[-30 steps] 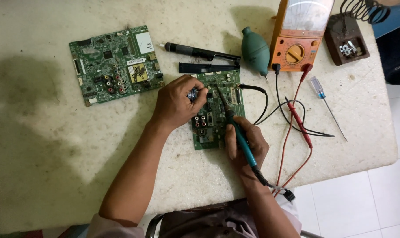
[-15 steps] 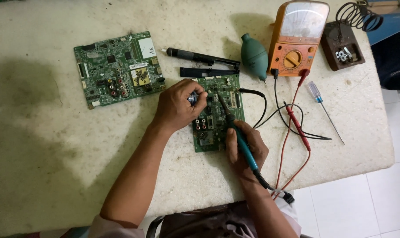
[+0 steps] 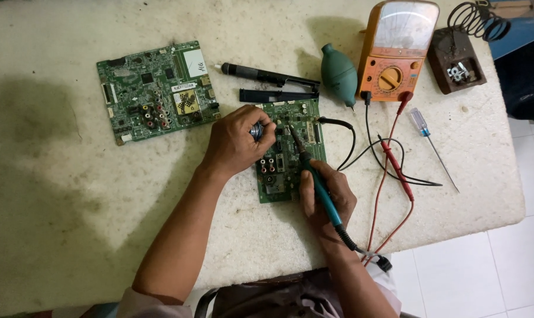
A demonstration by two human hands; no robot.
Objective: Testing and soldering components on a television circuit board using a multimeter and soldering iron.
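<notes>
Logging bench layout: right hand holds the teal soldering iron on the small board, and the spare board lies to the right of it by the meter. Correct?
Not quite. The head view shows the spare board lying to the left of the small board, away from the meter. The rest stands: the right hand holds the teal soldering iron with its tip on the small board.

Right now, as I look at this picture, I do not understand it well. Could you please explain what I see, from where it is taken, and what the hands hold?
A camera on the person's head looks down at a pale worktable. The right hand holds a teal soldering iron, its tip on a small green circuit board. The left hand rests on that board, its fingers pinching something small and shiny, perhaps solder. Around them lie a larger circuit board, a green rubber blower, an orange multimeter with red and black probe leads, a screwdriver and a soldering iron stand.
</notes>
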